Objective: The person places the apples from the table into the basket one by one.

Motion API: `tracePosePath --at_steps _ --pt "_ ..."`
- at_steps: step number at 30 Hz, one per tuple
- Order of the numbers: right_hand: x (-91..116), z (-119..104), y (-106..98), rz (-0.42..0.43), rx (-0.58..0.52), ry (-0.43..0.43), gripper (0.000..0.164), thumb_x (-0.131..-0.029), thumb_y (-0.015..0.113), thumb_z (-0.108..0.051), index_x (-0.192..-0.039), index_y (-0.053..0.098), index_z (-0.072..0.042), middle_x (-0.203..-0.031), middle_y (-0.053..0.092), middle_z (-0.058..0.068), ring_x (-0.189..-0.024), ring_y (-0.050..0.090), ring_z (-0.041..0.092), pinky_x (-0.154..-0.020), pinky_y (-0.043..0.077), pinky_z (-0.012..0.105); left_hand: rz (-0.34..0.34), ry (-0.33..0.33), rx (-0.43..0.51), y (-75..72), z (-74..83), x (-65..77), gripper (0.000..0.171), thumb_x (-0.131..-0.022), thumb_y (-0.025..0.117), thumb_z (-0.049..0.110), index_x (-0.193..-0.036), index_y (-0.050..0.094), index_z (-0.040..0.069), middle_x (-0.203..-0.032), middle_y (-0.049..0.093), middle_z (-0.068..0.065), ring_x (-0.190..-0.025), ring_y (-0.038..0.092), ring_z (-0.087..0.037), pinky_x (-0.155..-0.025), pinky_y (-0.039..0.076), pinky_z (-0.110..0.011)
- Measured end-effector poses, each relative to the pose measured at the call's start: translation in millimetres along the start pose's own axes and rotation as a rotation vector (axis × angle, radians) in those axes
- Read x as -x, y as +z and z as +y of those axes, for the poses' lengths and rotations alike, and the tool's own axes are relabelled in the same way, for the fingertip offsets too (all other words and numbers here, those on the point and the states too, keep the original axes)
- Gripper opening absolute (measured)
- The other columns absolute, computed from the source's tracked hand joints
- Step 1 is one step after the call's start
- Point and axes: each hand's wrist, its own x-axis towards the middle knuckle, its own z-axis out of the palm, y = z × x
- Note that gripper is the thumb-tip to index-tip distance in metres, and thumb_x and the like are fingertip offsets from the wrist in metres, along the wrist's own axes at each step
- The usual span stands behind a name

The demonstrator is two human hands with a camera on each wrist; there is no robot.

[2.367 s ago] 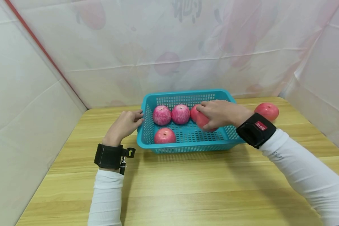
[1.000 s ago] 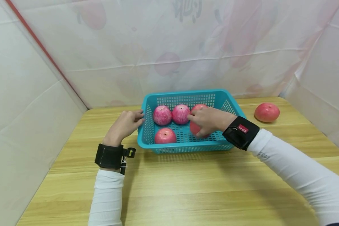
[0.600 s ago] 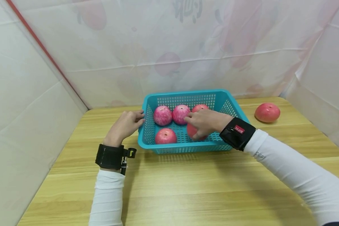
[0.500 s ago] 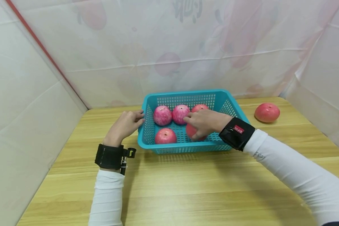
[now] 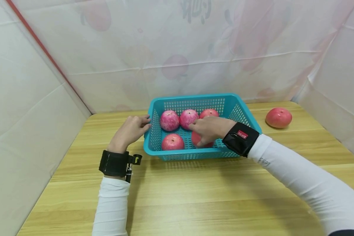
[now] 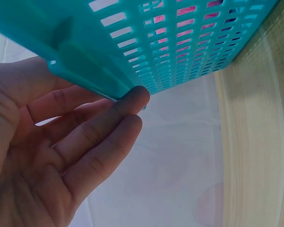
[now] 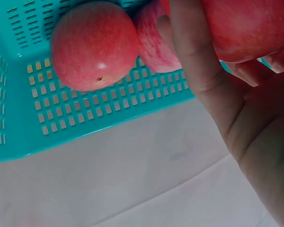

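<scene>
My right hand (image 5: 212, 127) grips a red apple (image 5: 197, 139) low inside the blue-green plastic basket (image 5: 191, 97), near its front side. The palm covers part of that apple; the right wrist view shows thumb and fingers round it. On the left, my left hand (image 5: 127, 132) holds the basket's end rim, fingertips (image 6: 137, 97) against the edge in the left wrist view. Two striped pink apples (image 5: 169, 120) and a redder apple (image 5: 209, 113) line the basket's back. Another red apple (image 5: 172, 142) sits at the front left.
One more red apple (image 5: 278, 117) lies on the wooden table (image 5: 177, 196), right of the basket. A printed white sheet (image 5: 124, 65) hangs behind the table, and pale side panels (image 5: 26, 108) flank it.
My right hand has carried its apple left and toward the basket's front, so the back right apple shows more. My left hand has stayed at the rim.
</scene>
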Motion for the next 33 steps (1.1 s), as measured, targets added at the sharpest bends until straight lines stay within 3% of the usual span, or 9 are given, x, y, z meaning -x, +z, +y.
tracePosePath --at_steps 10,19,28,33 --pt "-9 -6 -2 -0.088 -0.057 0.019 0.066 -0.080 0.064 -0.040 -0.132 0.042 -0.007 -0.123 0.051 0.014 -0.101 0.051 0.023 -0.084 0.047 0.040 -0.001 0.000 0.012 1.1 -1.2 -2.1 0.029 -0.090 0.053 0.010 -0.114 0.057 -0.007 -0.128 0.047 -0.022 -0.097 0.057 -0.026 -0.051 0.045 -0.027" --pt "-13 -10 -1 -0.163 -0.095 0.031 0.065 -0.082 0.061 -0.041 -0.134 0.039 -0.008 -0.130 0.046 0.013 -0.110 0.045 0.024 -0.088 0.045 0.042 0.001 0.004 0.005 2.1 -1.7 -1.7 0.028 -0.090 0.054 0.010 -0.112 0.058 -0.006 -0.128 0.047 -0.021 -0.080 0.062 -0.022 -0.042 0.034 -0.027" --pt "-12 -11 -1 -0.223 -0.170 0.043 0.063 -0.084 0.059 -0.036 -0.137 0.036 -0.010 -0.135 0.041 0.010 -0.120 0.034 0.024 -0.092 0.041 0.045 -0.003 0.004 0.013 1.9 -1.2 -1.6 0.029 -0.090 0.053 0.010 -0.113 0.057 -0.006 -0.128 0.047 -0.021 -0.096 0.057 -0.026 -0.042 0.036 -0.027" --pt "-10 -10 -2 -0.233 -0.208 0.041 0.052 -0.085 0.057 -0.029 -0.131 0.041 -0.010 -0.125 0.046 0.008 -0.109 0.041 0.019 -0.082 0.047 0.039 -0.004 0.014 0.010 2.3 -0.4 -1.9 0.030 -0.090 0.054 0.010 -0.114 0.057 -0.006 -0.128 0.046 -0.021 -0.097 0.057 -0.026 -0.044 0.039 -0.026"
